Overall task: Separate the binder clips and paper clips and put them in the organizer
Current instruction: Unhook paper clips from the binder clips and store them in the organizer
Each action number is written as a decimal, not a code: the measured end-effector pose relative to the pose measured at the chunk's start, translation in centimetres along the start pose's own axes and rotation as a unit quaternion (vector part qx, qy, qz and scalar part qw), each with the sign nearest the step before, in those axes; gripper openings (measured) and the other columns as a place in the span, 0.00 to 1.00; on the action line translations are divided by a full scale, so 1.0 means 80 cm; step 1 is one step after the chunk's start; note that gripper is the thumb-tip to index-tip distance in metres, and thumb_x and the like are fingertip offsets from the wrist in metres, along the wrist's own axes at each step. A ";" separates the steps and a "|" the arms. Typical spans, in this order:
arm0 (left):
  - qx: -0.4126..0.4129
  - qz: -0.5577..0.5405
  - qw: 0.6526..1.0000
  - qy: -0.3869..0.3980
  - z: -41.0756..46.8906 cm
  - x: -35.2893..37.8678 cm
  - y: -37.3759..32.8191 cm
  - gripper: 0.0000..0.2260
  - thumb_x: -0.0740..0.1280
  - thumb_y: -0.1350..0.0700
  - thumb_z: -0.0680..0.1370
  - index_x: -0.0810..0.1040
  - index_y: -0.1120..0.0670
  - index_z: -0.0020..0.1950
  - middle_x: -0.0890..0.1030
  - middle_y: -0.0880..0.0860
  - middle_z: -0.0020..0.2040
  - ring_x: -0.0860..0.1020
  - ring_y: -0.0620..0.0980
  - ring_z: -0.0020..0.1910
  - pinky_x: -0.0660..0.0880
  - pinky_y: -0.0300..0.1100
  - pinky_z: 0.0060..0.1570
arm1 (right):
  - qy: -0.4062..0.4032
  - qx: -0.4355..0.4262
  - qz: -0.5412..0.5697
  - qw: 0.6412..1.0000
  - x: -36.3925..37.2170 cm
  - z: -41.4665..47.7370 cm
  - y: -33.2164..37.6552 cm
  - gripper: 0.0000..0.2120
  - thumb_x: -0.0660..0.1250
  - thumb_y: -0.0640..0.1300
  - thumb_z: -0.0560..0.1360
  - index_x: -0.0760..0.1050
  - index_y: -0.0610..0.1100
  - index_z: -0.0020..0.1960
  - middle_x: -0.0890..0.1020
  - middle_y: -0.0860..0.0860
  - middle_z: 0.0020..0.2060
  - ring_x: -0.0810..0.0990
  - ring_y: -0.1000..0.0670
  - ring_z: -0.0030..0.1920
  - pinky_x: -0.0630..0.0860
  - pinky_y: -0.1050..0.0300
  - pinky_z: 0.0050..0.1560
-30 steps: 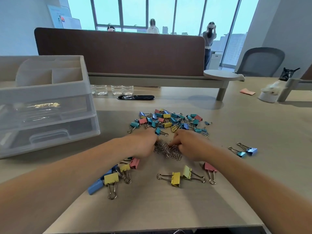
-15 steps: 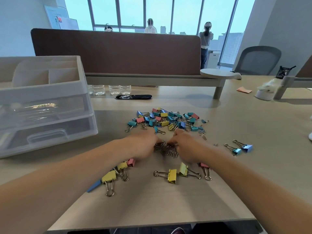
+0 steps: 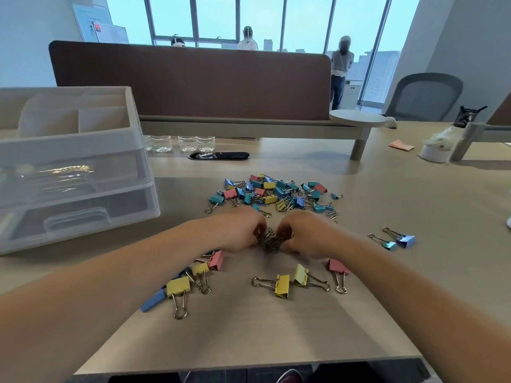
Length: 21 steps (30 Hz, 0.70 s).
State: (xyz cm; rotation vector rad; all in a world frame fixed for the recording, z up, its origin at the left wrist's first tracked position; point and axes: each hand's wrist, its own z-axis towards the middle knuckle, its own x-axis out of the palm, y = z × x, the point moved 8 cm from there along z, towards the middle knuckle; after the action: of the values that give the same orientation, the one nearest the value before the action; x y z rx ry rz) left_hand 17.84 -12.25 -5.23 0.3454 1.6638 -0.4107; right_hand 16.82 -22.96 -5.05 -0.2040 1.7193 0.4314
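Fingers (image 3: 256, 225) of the left hand (image 3: 235, 230) and right hand (image 3: 307, 234) curl together around a bunch of paper clips (image 3: 269, 241) on the table (image 3: 249, 333). Colored binder clips (image 3: 273, 193) lie heaped just beyond the fingers, and the organizer (image 3: 74, 167) stands well to their left.

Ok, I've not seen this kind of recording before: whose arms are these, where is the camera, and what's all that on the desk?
There is no machine here. These are a person's own bare arms, seen from one wide-angle camera worn on their head, looking forward and down. The left hand and right hand meet in the middle, fingers curled round a silvery bunch of paper clips. Beyond them lies a pile of coloured binder clips, and more lie scattered nearer on the table. The clear plastic organizer, with drawers and open top compartments, stands to the left.
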 end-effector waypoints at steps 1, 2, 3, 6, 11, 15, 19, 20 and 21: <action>-0.007 -0.005 1.000 -0.010 0.002 0.001 0.001 0.08 0.65 0.56 0.78 0.79 0.50 0.55 0.77 0.50 0.47 0.76 0.51 0.44 0.73 0.44 0.41 | -0.011 0.003 0.002 1.000 -0.001 0.001 0.001 0.15 0.70 0.50 0.76 0.78 0.49 0.61 0.79 0.52 0.53 0.78 0.51 0.50 0.78 0.55 0.53; -0.013 -0.013 1.000 -0.019 0.003 0.001 0.001 0.08 0.65 0.57 0.78 0.79 0.50 0.56 0.78 0.50 0.48 0.76 0.51 0.44 0.75 0.45 0.42 | -0.019 0.006 0.006 1.000 -0.002 0.002 0.002 0.15 0.70 0.50 0.76 0.77 0.49 0.61 0.79 0.52 0.53 0.78 0.51 0.51 0.78 0.55 0.52; -0.017 -0.020 0.999 -0.025 0.004 0.002 0.002 0.09 0.64 0.57 0.77 0.79 0.49 0.56 0.80 0.51 0.50 0.77 0.50 0.45 0.77 0.47 0.44 | -0.023 0.009 0.014 1.000 -0.002 0.003 0.002 0.15 0.70 0.49 0.76 0.77 0.48 0.62 0.80 0.51 0.53 0.78 0.51 0.51 0.78 0.55 0.52; -0.011 -0.048 0.998 -0.044 0.001 -0.001 0.003 0.12 0.65 0.58 0.78 0.79 0.49 0.60 0.81 0.50 0.56 0.78 0.49 0.51 0.77 0.45 0.51 | -0.023 0.005 0.036 0.999 -0.001 0.005 0.002 0.15 0.70 0.48 0.76 0.77 0.49 0.63 0.80 0.52 0.54 0.78 0.52 0.51 0.76 0.59 0.51; 0.001 -0.055 0.997 -0.045 -0.007 -0.018 0.015 0.15 0.67 0.53 0.79 0.76 0.51 0.65 0.77 0.49 0.59 0.73 0.45 0.52 0.69 0.37 0.51 | -0.036 0.003 0.031 0.999 -0.014 0.007 -0.008 0.23 0.73 0.53 0.73 0.74 0.48 0.66 0.78 0.52 0.58 0.76 0.52 0.54 0.73 0.60 0.54; -0.015 -0.029 0.999 0.030 -0.007 -0.001 0.019 0.27 0.72 0.45 0.73 0.72 0.51 0.70 0.75 0.50 0.60 0.74 0.49 0.55 0.71 0.41 0.53 | 0.029 0.046 0.006 0.998 0.004 0.011 -0.014 0.31 0.75 0.62 0.67 0.74 0.46 0.63 0.79 0.51 0.53 0.77 0.50 0.50 0.76 0.54 0.52; -0.001 -0.055 0.998 0.012 -0.001 0.003 0.006 0.19 0.73 0.46 0.73 0.79 0.50 0.62 0.80 0.51 0.52 0.77 0.49 0.47 0.74 0.42 0.43 | 0.025 0.036 -0.009 0.999 0.005 0.015 0.004 0.21 0.74 0.59 0.70 0.78 0.46 0.56 0.80 0.52 0.46 0.77 0.51 0.45 0.72 0.59 0.39; -0.004 -0.060 0.998 0.003 0.000 0.002 0.002 0.18 0.73 0.46 0.73 0.79 0.50 0.61 0.81 0.51 0.51 0.77 0.49 0.46 0.75 0.42 0.42 | 0.027 0.034 -0.005 0.999 0.004 0.016 0.007 0.19 0.74 0.58 0.70 0.79 0.47 0.54 0.80 0.52 0.44 0.77 0.51 0.44 0.70 0.60 0.36; -0.010 -0.060 0.998 -0.006 0.001 0.001 0.000 0.16 0.73 0.47 0.74 0.80 0.51 0.60 0.81 0.51 0.51 0.77 0.50 0.46 0.74 0.42 0.41 | 0.028 0.034 0.000 0.999 0.003 0.017 0.009 0.17 0.74 0.56 0.71 0.79 0.47 0.53 0.80 0.52 0.43 0.77 0.51 0.43 0.70 0.60 0.36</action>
State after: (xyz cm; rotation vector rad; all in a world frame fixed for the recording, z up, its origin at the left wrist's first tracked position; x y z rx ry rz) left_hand 17.90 -12.27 -5.29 0.2270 1.6809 -0.4842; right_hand 17.71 -21.74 -5.35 -0.1686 1.7867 0.3687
